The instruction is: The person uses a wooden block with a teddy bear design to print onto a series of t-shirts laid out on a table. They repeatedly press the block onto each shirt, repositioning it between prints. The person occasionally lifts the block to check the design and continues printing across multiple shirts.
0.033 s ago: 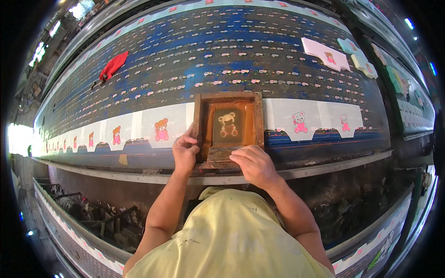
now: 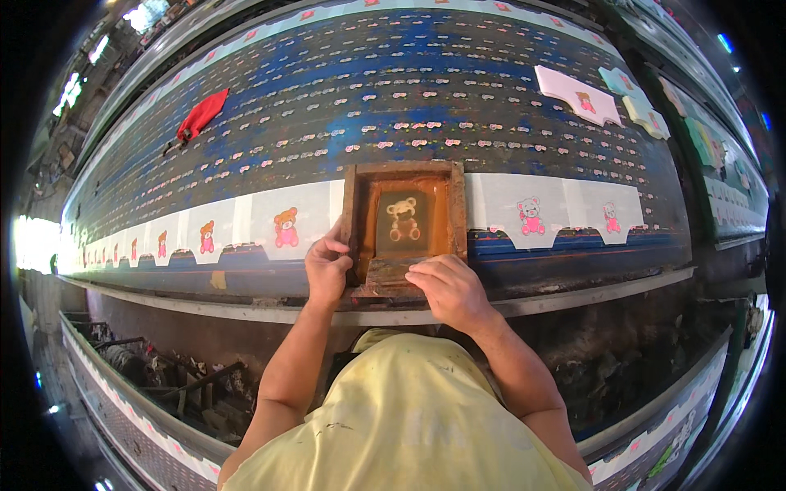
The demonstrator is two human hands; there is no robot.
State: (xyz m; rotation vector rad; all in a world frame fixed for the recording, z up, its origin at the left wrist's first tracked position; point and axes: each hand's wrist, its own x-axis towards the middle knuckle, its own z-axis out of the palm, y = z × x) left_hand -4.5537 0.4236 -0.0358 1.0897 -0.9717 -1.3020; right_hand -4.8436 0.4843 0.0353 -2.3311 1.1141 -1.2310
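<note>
Wooden printing screen [image 2: 401,222], centre of view: likely stiff, light; best held by side rails [image 2: 349,209]; left hand [image 2: 327,267] gripping left rail, right hand [image 2: 450,290] pinching squeegee [image 2: 388,272].

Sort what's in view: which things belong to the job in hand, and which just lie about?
Job, apparently:
wooden frame, left hand at its side
flat bar, right hand on it
bear-printed white pieces

Lying about, apparently:
red cloth
pink piece

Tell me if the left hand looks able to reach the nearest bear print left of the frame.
Likely yes: the print lies uncovered close beside the left hand, with nothing standing between them, though that hand is at the left edge of the frame.
</note>
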